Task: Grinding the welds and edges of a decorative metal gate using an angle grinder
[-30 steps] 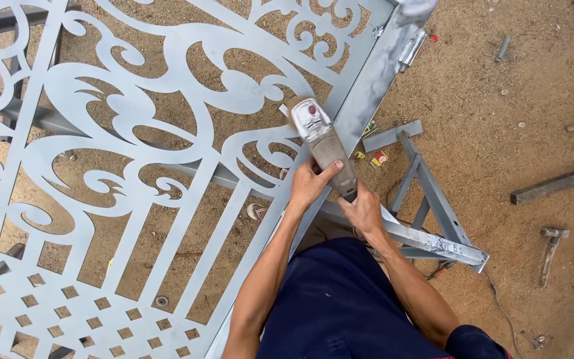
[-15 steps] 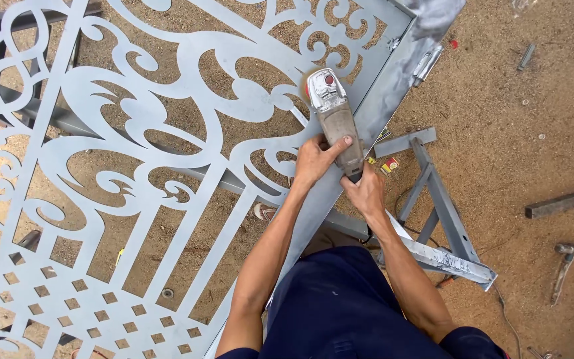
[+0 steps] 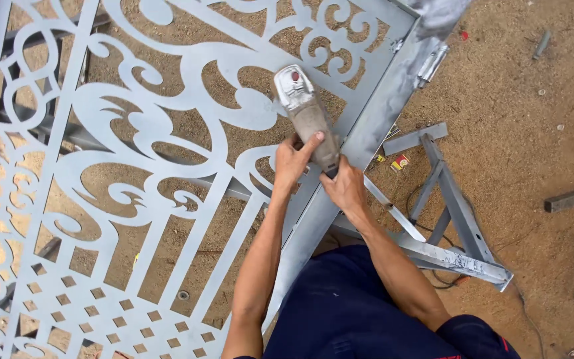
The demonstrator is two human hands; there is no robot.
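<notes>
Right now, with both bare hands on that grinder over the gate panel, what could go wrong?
1. Both hands are bare: the left hand and right hand grip the angle grinder close to its head, so sparks or a kickback could injure them.
2. The cut-out scrollwork of the gate panel has thin edges where the tool might snag.
3. The panel rests on a metal trestle; a push might shift it.

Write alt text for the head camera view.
Both hands, left hand and right hand, grip a dusty grey angle grinder over a grey ornamental cut-metal gate panel. The panel lies flat above sandy ground, with a grey steel trestle at its right.
</notes>
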